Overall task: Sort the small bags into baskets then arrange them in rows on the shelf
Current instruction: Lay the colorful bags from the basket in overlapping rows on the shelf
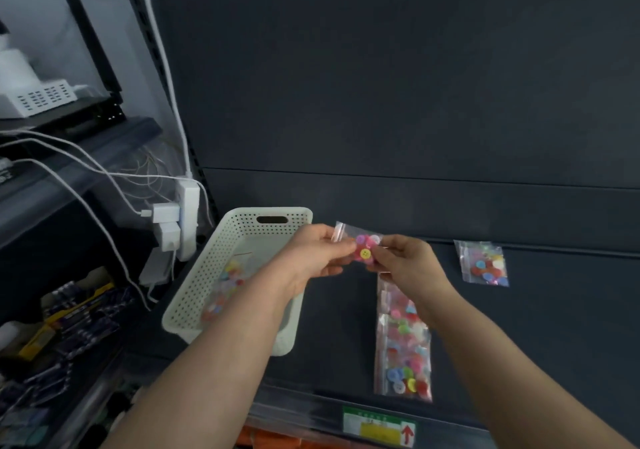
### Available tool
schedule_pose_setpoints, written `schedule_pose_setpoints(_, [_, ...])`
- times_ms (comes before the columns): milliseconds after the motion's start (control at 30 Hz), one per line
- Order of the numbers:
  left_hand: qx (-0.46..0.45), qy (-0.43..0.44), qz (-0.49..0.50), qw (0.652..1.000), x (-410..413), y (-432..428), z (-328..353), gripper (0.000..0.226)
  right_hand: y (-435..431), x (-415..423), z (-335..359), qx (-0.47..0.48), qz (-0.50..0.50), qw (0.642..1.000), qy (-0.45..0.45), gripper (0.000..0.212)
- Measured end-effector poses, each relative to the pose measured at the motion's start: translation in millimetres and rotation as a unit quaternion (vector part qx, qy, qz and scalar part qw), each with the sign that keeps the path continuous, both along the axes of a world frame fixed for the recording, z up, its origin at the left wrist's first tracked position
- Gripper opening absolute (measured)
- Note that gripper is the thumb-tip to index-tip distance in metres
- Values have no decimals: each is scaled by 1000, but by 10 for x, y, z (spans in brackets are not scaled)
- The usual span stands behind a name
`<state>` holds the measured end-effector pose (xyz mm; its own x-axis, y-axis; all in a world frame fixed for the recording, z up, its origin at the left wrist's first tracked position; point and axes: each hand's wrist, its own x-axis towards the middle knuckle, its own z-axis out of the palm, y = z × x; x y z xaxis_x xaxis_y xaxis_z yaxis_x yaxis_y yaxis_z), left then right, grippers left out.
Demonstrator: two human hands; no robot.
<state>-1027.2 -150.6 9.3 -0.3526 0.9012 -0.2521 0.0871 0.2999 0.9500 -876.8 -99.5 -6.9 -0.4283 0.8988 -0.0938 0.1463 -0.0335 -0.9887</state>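
Bag of buttons [363, 246] pinched between left hand [320, 252], right hand [403, 258], above shelf [554, 327]

Held bag: at frame centre we see the left hand [320, 251] and right hand [403, 261] pinching one small bag [363, 242] of buttons.
Basket: the white basket [214, 265], left of centre, holds more button bags [227, 284].
Row: we count several overlapping bags [405, 348] lower right of centre on the shelf [554, 327].

A basket [221, 275] is set left on the shelf [554, 327], a row of bags [405, 351] right of it, one bag [485, 265] farther right.
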Motion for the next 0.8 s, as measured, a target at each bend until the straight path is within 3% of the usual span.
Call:
schedule_pose_setpoints(100, [-15, 27, -10, 999, 247, 173, -96, 4, 139, 288, -31, 6, -33, 999, -20, 14])
schedule_pose_setpoints(200, [-28, 6, -34, 999, 553, 349, -156, 11, 261, 574, -104, 24, -59, 997, -51, 13])
schedule_pose_setpoints(433, [-76, 66, -61, 993, 1295, 724, -421, 7, 534, 1368, -383, 67, -150, 965, -204, 11])
schedule_pose_setpoints(600, [-101, 105, -48, 988, 1686, 972, -660, 17, 727, 1753, -575, 15, -152, 969, -196, 19])
schedule_pose_setpoints(800, [-114, 187, -19, 976, 1867, 1164, -738, 19, 953, 1832, -650, 57, -172, 954, -238, 24])
